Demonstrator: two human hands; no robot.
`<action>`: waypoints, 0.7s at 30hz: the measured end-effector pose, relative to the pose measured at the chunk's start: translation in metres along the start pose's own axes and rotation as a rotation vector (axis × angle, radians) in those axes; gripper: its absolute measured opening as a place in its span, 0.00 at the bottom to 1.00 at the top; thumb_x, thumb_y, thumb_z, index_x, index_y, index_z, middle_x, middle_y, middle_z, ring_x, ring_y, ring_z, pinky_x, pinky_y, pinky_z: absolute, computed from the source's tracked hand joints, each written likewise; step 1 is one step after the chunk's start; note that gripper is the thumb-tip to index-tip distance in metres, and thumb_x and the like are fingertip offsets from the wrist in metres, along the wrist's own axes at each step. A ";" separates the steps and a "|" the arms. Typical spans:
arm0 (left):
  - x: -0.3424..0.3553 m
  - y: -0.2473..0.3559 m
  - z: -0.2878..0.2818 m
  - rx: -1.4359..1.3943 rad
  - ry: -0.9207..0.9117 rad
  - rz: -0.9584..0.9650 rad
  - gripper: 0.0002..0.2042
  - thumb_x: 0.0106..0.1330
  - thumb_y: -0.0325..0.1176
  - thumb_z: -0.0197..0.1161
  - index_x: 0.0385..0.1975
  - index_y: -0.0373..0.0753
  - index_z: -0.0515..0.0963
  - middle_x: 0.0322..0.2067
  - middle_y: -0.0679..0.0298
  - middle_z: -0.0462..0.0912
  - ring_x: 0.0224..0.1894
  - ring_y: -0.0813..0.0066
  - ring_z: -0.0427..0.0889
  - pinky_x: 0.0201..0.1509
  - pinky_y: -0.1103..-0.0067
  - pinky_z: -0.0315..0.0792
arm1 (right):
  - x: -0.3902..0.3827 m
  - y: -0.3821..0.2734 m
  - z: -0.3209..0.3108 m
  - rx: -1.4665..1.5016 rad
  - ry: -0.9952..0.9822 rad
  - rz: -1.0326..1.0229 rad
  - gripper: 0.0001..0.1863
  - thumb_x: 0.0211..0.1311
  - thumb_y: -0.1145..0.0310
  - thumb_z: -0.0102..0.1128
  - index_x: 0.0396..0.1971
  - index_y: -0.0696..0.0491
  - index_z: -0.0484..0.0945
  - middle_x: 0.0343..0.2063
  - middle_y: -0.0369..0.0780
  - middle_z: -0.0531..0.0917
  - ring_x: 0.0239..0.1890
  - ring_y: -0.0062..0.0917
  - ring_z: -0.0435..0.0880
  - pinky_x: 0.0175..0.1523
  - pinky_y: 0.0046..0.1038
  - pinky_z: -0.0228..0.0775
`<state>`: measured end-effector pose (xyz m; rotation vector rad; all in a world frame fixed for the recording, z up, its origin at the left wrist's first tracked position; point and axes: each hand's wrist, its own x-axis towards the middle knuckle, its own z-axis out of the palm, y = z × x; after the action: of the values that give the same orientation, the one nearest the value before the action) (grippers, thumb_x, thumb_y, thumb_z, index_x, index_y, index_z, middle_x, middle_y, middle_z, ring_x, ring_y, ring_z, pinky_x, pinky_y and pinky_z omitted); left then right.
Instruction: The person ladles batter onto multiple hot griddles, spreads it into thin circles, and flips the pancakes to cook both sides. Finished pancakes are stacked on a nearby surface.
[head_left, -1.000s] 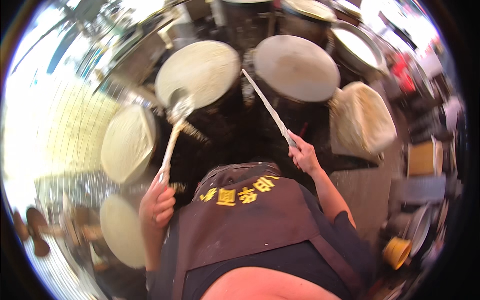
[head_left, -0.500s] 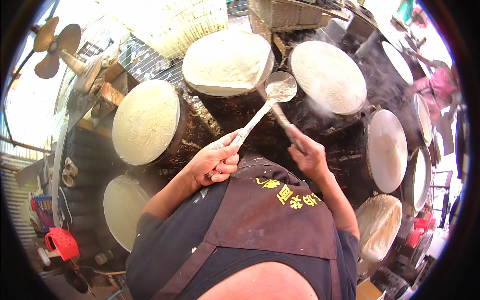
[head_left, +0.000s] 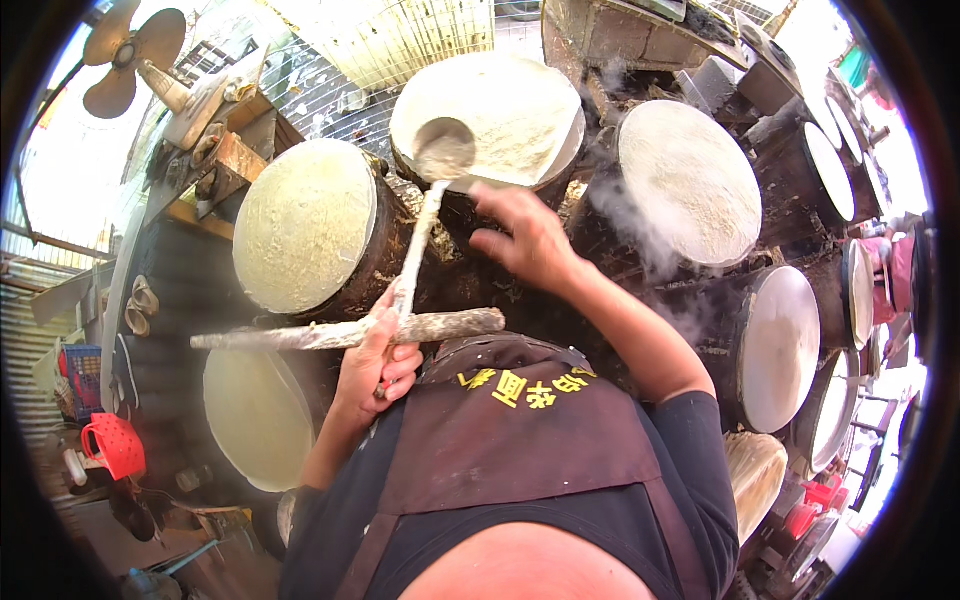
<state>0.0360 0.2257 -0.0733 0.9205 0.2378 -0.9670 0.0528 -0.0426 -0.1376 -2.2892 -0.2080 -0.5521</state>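
Since the left hand [head_left: 378, 365] is closed round two tools at once, a ladle [head_left: 428, 220] and a tapered wooden stick [head_left: 320, 335] lying crosswise, that grip looks like the weak spot to me. If it loosens, the stick could probably slide out. The ladle's bowl is over the lower left of the griddle [head_left: 568, 152] at upper centre; I can't tell if it's touching the batter sheet [head_left: 490, 110] there, but a dip or drip might mark it.

Right hand [head_left: 530, 235] looks empty, thumb and fingers apart, fingertips right by the griddle's lower rim. Contact's too blurry to call. I'd worry about scorched fingers if that rim's hot, or a tear if the thin sheet got tugged unevenly.

Around it: a steaming batter round [head_left: 690, 185] at upper right, its steam near the right forearm, another batter round [head_left: 305, 225] at left, plus a fan [head_left: 133, 55] at upper left. The ladle handle also cuts across the space between the hands.
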 end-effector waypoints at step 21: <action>-0.053 -0.056 0.021 -0.568 0.234 0.401 0.21 0.75 0.44 0.43 0.67 0.60 0.55 0.19 0.70 0.60 0.12 0.87 0.57 0.06 0.88 0.58 | 0.195 0.115 -0.010 -0.388 0.024 -0.172 0.12 0.62 0.74 0.40 0.22 0.56 0.73 0.18 0.45 0.78 0.21 0.31 0.77 0.28 0.34 0.71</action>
<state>-0.0436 0.2285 -0.0631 0.5222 0.4773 -0.3812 0.2594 -0.1333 -0.1178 -2.6539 -0.3105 -0.7633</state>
